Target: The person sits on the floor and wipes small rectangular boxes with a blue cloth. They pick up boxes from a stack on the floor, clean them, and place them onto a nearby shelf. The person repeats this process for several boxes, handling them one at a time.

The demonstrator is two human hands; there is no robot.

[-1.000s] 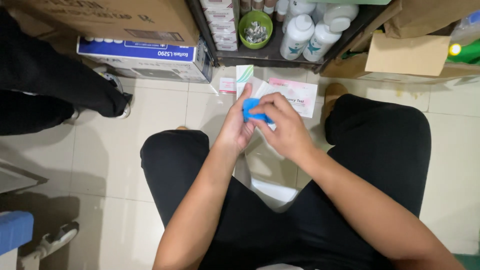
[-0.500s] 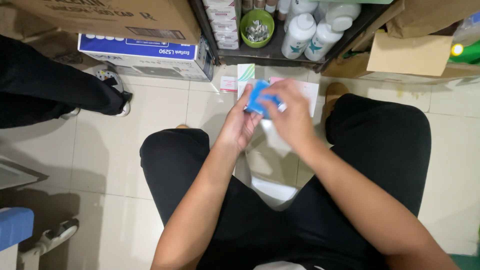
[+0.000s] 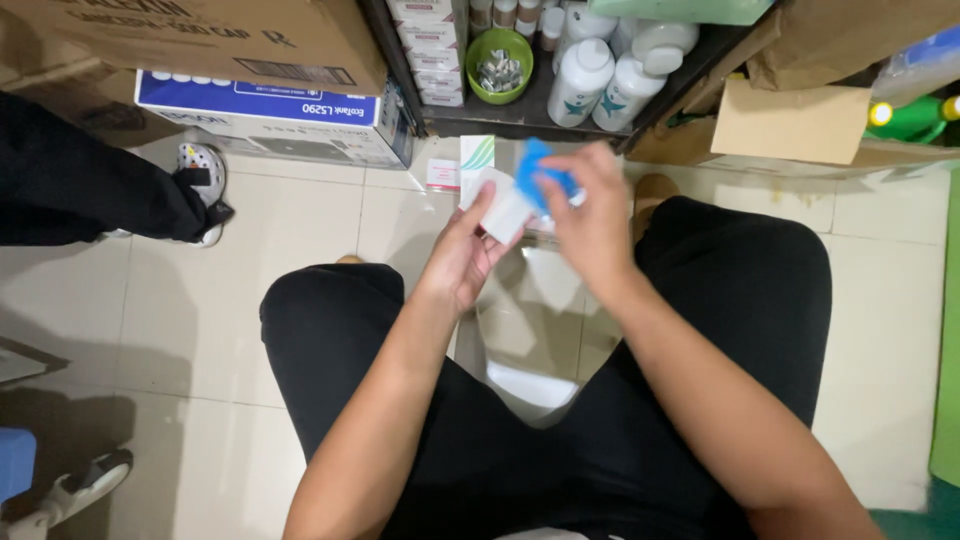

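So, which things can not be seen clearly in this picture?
- Blue item, head view: motion blur and the right hand hide its shape.
- White box: left hand covers its lower part.
- Green bowl: contents too small to tell.
- Other person's leg: cut by left edge.

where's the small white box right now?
In the head view, the small white cardboard box sits upper centre in the left hand, touching the blue item held by the right hand.
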